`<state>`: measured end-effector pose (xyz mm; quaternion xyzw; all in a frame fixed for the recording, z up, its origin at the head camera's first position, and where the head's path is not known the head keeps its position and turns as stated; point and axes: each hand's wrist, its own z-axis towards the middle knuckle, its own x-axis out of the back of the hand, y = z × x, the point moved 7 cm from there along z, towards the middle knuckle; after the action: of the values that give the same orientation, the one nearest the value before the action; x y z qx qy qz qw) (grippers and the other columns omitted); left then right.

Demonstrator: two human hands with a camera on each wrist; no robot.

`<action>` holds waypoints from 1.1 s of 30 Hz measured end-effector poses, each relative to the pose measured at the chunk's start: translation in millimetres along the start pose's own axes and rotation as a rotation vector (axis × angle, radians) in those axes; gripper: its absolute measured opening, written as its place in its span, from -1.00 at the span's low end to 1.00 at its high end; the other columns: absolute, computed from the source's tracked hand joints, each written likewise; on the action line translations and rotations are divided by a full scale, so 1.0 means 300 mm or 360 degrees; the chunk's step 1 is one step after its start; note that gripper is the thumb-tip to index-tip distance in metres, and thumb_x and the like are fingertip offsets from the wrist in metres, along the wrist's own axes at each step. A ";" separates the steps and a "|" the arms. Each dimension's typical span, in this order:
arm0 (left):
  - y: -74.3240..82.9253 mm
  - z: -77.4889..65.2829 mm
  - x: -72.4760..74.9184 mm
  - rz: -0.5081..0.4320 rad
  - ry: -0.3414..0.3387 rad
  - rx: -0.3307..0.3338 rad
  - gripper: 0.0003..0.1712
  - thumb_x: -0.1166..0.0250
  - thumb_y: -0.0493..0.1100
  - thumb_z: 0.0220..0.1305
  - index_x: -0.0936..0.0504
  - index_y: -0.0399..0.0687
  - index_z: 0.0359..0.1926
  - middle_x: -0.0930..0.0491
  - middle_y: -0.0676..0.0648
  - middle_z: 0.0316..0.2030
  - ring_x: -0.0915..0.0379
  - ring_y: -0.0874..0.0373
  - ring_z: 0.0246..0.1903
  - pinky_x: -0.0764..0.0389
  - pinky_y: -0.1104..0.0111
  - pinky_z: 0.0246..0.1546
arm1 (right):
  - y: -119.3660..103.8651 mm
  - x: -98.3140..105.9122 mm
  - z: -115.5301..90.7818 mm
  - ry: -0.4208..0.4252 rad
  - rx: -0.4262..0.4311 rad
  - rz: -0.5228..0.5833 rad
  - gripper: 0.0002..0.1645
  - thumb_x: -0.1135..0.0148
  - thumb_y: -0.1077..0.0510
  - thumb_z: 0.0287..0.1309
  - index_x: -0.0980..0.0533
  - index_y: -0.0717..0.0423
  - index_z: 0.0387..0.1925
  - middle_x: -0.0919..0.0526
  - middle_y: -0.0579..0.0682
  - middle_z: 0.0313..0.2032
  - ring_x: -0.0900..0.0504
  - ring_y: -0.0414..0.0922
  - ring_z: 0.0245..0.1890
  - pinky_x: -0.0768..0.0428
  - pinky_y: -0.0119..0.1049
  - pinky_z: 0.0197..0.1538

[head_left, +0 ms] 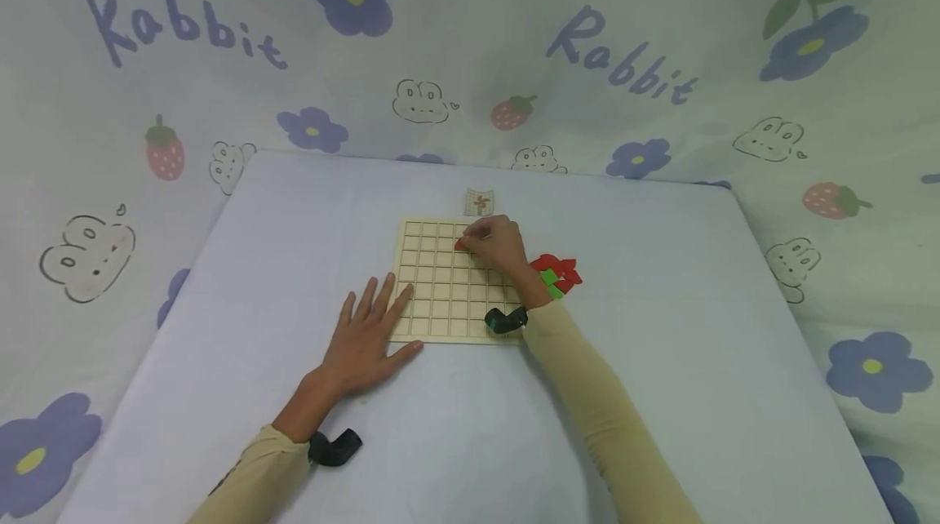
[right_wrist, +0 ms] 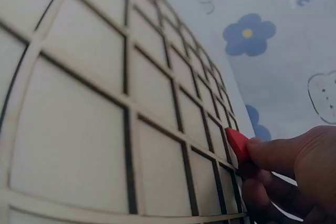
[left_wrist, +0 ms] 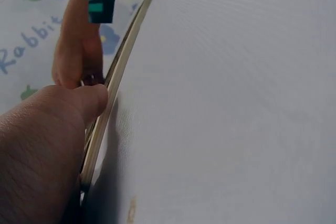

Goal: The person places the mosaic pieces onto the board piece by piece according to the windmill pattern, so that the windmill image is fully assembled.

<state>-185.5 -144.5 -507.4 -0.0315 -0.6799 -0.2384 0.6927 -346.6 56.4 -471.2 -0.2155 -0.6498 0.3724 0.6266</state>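
A pale wooden grid board (head_left: 433, 293) with square cells lies on the white table. My right hand (head_left: 499, 244) is over its far part and pinches a small red piece (right_wrist: 237, 142) between thumb and fingers, at a cell there. In the right wrist view a pointed corner of the piece shows; the rest is behind the fingertips. My left hand (head_left: 369, 342) lies flat with fingers spread at the board's near left edge, its fingertips touching the frame. In the left wrist view the left thumb (left_wrist: 94, 99) rests along the board's side.
Right of the board, partly behind the right wrist, lies a small pile of red pieces (head_left: 569, 269) and green pieces (head_left: 549, 277). A small card (head_left: 480, 202) with a red pinwheel-like figure on a grid lies beyond the board's far edge. Printed cloth (head_left: 455, 34) hangs behind the table.
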 end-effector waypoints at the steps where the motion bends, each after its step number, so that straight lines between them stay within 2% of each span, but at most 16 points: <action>1: 0.001 0.000 0.002 -0.0006 0.0000 0.0001 0.03 0.01 0.45 0.30 0.07 0.01 0.57 0.22 -0.22 0.53 0.39 -0.23 0.48 0.28 -0.19 0.36 | -0.002 -0.005 0.000 -0.0007 -0.0009 -0.0047 -0.85 -0.37 0.13 0.19 -0.74 0.12 -0.28 -0.73 -0.01 -0.31 -0.67 -0.09 -0.31 -0.61 -0.20 -0.28; 6: 0.006 -0.002 0.009 -0.0025 0.0001 0.0004 0.02 -0.02 0.43 0.30 0.03 -0.01 0.56 0.21 -0.22 0.53 0.39 -0.23 0.48 0.27 -0.20 0.36 | 0.001 -0.018 -0.001 -0.0048 -0.0033 -0.0226 -0.87 -0.35 0.09 0.22 -0.76 0.02 -0.33 -0.67 -0.08 -0.25 -0.61 -0.13 -0.23 -0.59 -0.21 -0.23; 9: 0.006 -0.003 0.009 -0.0009 0.0005 0.0010 0.03 -0.03 0.43 0.29 0.03 -0.01 0.56 0.21 -0.22 0.53 0.38 -0.23 0.48 0.27 -0.19 0.36 | -0.002 -0.025 0.002 -0.0108 0.0026 -0.0233 -0.87 -0.32 0.12 0.25 -0.75 0.02 -0.28 -0.67 -0.08 -0.23 -0.61 -0.13 -0.20 -0.60 -0.21 -0.20; 16: 0.001 -0.005 -0.001 -0.0001 0.0040 0.0013 0.03 -0.08 0.42 0.27 0.01 0.03 0.56 0.19 -0.21 0.53 0.37 -0.22 0.49 0.26 -0.18 0.36 | -0.010 -0.038 0.013 -0.0350 0.0126 -0.0234 -0.79 -0.33 0.15 0.24 -0.71 0.06 -0.10 -0.66 -0.03 -0.12 -0.61 -0.09 -0.07 -0.58 -0.20 -0.05; 23: 0.001 0.004 -0.004 -0.0013 0.0053 0.0004 0.02 -0.04 0.45 0.27 0.00 0.03 0.56 0.18 -0.21 0.53 0.36 -0.23 0.48 0.25 -0.20 0.35 | -0.017 -0.032 0.031 -0.0491 0.0157 -0.0335 -0.82 -0.29 0.17 0.26 -0.71 0.00 -0.13 -0.69 -0.03 -0.14 -0.61 -0.08 -0.07 -0.56 -0.15 -0.03; 27: 0.000 -0.001 -0.001 -0.0020 0.0068 0.0009 0.01 -0.04 0.45 0.27 -0.02 0.05 0.56 0.16 -0.21 0.53 0.35 -0.22 0.48 0.24 -0.20 0.35 | -0.011 -0.029 0.019 -0.0493 0.0167 -0.0318 -0.70 -0.24 0.16 0.29 -0.65 0.01 0.03 -0.66 -0.02 -0.16 -0.59 -0.09 -0.19 -0.56 -0.17 -0.14; 31: -0.001 -0.010 -0.006 -0.0018 0.0092 0.0011 0.01 -0.04 0.46 0.27 -0.03 0.07 0.55 0.17 -0.20 0.53 0.34 -0.22 0.48 0.24 -0.20 0.35 | 0.008 0.017 -0.012 -0.0372 0.0215 -0.0265 -0.57 -0.20 0.14 0.33 -0.55 0.00 0.21 -0.64 -0.01 -0.26 -0.51 -0.10 -0.48 -0.48 -0.23 -0.40; 33: -0.002 -0.013 -0.005 -0.0022 0.0106 0.0013 0.01 -0.05 0.46 0.26 -0.04 0.07 0.55 0.17 -0.20 0.53 0.34 -0.22 0.48 0.24 -0.20 0.35 | 0.022 0.058 -0.029 -0.0300 0.0227 -0.0253 -0.56 -0.21 0.13 0.33 -0.53 0.00 0.23 -0.62 -0.02 -0.31 -0.45 -0.10 -0.59 -0.42 -0.23 -0.49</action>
<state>-182.1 -145.9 -509.5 -0.0162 -0.6577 -0.2413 0.7134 -341.5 75.3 -465.5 -0.0823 -0.6927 0.3855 0.6039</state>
